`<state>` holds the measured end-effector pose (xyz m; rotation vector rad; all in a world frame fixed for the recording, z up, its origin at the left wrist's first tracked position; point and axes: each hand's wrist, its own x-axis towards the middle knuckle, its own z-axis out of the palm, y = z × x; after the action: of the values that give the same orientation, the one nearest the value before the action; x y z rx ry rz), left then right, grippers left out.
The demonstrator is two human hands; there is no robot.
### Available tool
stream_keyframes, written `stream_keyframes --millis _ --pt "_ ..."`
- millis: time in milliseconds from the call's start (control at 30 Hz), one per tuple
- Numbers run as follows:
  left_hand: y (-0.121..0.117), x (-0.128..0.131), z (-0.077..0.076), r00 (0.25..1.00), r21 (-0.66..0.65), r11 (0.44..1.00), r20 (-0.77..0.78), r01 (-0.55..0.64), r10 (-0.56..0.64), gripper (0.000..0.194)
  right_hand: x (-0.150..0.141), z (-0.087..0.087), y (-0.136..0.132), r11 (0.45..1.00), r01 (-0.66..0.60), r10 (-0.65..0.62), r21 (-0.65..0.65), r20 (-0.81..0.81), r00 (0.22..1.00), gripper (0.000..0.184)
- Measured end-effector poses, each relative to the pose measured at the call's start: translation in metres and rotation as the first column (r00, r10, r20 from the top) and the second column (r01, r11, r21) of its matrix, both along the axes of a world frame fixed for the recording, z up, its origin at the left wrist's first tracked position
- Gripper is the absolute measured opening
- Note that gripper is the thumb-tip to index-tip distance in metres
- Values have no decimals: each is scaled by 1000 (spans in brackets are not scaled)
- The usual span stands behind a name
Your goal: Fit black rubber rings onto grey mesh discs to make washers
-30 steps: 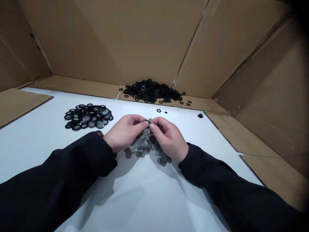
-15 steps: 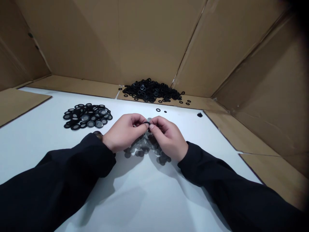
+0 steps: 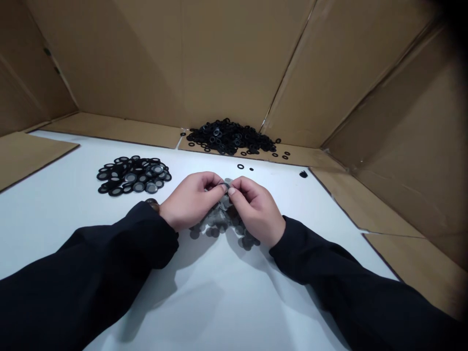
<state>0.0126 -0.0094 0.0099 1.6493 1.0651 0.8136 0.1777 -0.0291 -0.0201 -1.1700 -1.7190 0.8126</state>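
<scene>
My left hand (image 3: 193,201) and my right hand (image 3: 259,208) meet at mid-table, fingertips almost together. Both pinch a small black ring (image 3: 225,185) from opposite sides; the fingers cover most of it. Whether a disc sits inside the ring cannot be seen. Beneath and just in front of the hands lies a loose heap of thin grey discs (image 3: 215,225), partly hidden by them. Left of my left hand is a pile of black rings with grey discs in their centres (image 3: 138,186).
A large heap of black rings (image 3: 230,136) lies on a cardboard strip against the cardboard back wall (image 3: 234,58). A single ring (image 3: 240,166), a tiny black piece (image 3: 251,169) and a small black lump (image 3: 303,174) lie on the white table (image 3: 234,302). Cardboard sheets border both sides.
The ring has tilted slightly between my fingertips, now showing a greyer face. Both hands otherwise keep their pinch in nearly the same place.
</scene>
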Motion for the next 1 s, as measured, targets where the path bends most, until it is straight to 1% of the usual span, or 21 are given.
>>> stream_keyframes --millis 133,233,367,533,633,767,900,1000 --pt "0 0 1 999 0 999 -31 35 -35 18 0 0 0 999 27 -28 36 8 1000 13" --pt "-2 0 1 998 12 1000 -62 26 -25 17 0 1 1 999 21 -22 33 16 1000 11" --pt "-4 0 2 997 25 999 -79 20 -18 18 0 3 2 999 16 -17 28 41 999 13" --pt "-4 1 3 997 36 999 -74 -8 10 18 -1 4 0 998 46 -50 47 83 995 17" --pt "-3 1 3 996 29 999 -89 -16 19 20 -1 4 0 996 69 -74 64 78 994 16" --pt "-1 0 2 999 -37 999 -45 26 -28 23 0 0 2 999 31 -31 14 5 1000 17" --pt "1 0 1 999 -60 998 25 -20 22 19 0 -3 3 1000 -4 2 -29 -62 998 17" --pt "1 1 1 997 -64 997 59 -36 40 19 0 -4 3 998 -3 -1 -61 -69 998 18"
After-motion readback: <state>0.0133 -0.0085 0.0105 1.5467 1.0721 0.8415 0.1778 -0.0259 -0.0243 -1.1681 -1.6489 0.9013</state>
